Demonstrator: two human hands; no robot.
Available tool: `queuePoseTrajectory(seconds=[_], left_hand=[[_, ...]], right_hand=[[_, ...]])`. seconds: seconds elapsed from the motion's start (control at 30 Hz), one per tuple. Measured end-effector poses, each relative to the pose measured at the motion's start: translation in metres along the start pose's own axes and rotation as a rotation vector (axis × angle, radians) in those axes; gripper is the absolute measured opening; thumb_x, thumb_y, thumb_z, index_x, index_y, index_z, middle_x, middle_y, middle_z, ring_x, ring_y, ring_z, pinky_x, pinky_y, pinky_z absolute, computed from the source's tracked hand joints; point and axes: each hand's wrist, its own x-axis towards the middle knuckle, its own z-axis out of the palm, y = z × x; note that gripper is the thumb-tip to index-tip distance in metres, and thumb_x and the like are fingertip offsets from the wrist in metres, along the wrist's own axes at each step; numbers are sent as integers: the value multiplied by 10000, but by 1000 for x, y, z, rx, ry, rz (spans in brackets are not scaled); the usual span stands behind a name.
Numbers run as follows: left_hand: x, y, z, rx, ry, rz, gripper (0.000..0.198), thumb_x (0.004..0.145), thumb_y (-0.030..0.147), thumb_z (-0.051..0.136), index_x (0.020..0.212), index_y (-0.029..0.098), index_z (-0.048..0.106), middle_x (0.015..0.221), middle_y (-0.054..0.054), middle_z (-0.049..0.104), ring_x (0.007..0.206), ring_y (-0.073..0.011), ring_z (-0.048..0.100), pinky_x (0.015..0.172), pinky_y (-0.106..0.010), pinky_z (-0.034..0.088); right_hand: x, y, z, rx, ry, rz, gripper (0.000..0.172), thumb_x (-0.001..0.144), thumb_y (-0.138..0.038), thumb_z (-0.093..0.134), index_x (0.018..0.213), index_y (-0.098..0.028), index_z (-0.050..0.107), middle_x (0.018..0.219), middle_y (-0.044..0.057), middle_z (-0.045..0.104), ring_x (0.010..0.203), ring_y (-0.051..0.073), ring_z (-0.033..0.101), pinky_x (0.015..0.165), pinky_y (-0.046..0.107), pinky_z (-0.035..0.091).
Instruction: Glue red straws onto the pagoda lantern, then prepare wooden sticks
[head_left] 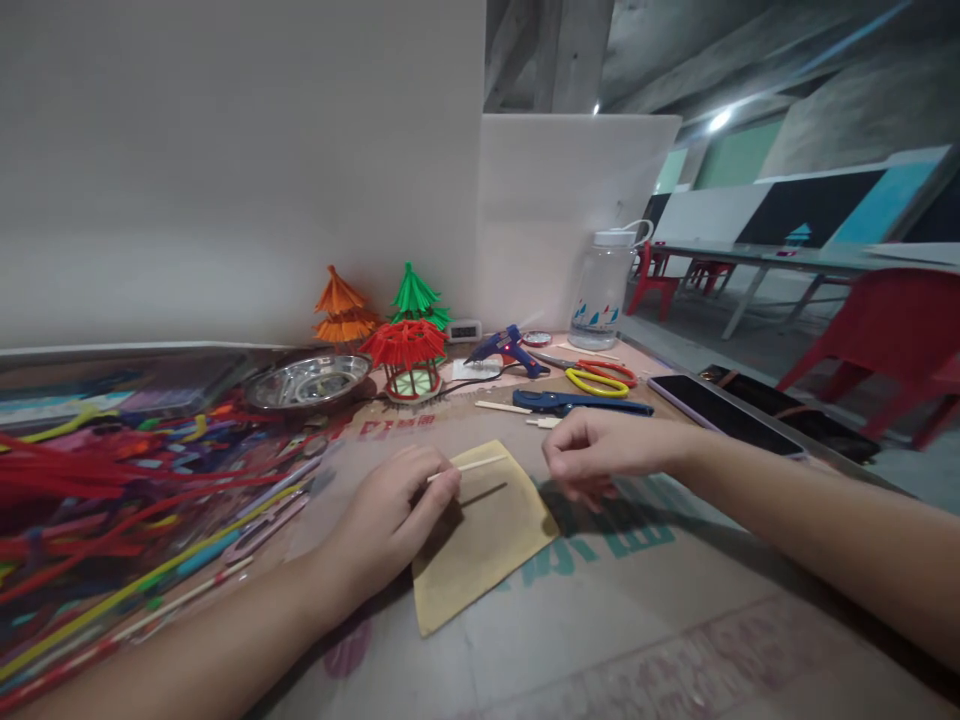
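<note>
My left hand (409,495) pinches a thin pale wooden stick (484,463) between thumb and fingers. The stick points right, raised over a yellowish sheet that looks like sandpaper (495,550), and casts a shadow on it. To the right of the sheet, my right hand (592,455) hovers with its fingers curled in and the thumb against them. Whether anything is in that hand is hidden. Just beyond it lie a dark blue cutter tool (581,403) and a short pale wooden piece (543,423).
Colourful craft strips (112,510) cover the left side. Behind are a metal dish (307,383), a red-roofed model pavilion (409,362), orange (341,308) and green (416,295) models, a glue gun (510,350), scissors (600,380), a bottle (600,290) and a phone (724,415).
</note>
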Motion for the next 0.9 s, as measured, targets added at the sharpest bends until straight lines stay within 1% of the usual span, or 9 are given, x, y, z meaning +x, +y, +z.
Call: queuePoseTrajectory(seconds=[0.03,0.1,0.17,0.23,0.33,0.43,0.6,0.77,0.9], left_hand=[[0,1,0,-13,13,3,419,1042,417,351,763,214,590,782,-41,647,776,-196,614,707,-314,453],[-1,3,0,-37,35,18,400,1047,398,343,782,216,580,792,-38,651,787,-194,615,723,-315,457],[-2,4,0,-47,41,40,388,1054,376,330,808,216,584,799,-33,649,790,-191,611,734,-316,455],[-3,5,1,-42,39,63,387,1058,358,323,817,215,589,803,-30,642,789,-188,603,742,-316,452],[-3,4,2,-23,42,84,402,1064,338,312,800,212,588,799,-29,630,792,-185,592,749,-315,445],[-3,4,4,12,16,131,402,1073,314,307,820,212,602,800,-21,631,797,-183,580,757,-317,428],[-3,3,7,72,-48,228,337,1074,298,351,897,210,624,831,-17,655,804,-184,564,777,-330,399],[-4,1,6,65,-7,253,341,1073,321,400,815,196,585,786,-14,629,775,-171,554,754,-316,394],[-6,-3,7,66,-6,288,288,1074,282,414,880,203,611,814,-3,642,802,-161,561,775,-307,399]], right_hand=[[3,-3,8,-5,92,-21,512,835,-664,711,764,-162,642,553,-52,540,475,76,480,482,209,371],[11,-7,27,28,261,-61,411,868,-564,725,960,-164,707,624,-30,609,540,91,542,530,217,418],[20,-9,47,143,334,-102,409,887,-503,714,1135,-178,706,711,5,677,630,123,618,579,240,462],[29,-7,63,261,342,-155,437,886,-492,710,1190,-179,695,784,27,710,672,130,643,608,252,477],[39,-1,76,348,366,-202,462,858,-515,737,1153,-161,703,811,29,712,635,105,614,614,249,470],[43,3,79,399,432,-203,526,847,-569,742,1167,-155,684,769,14,699,603,100,597,594,243,471],[41,2,80,480,501,-235,521,804,-665,748,828,-154,650,729,16,673,590,96,584,561,236,494],[40,5,79,552,607,-271,523,763,-634,807,932,-160,666,745,10,705,596,95,607,581,231,507],[41,8,78,580,585,-261,509,758,-616,821,919,-165,648,752,13,726,597,101,631,594,241,517]])
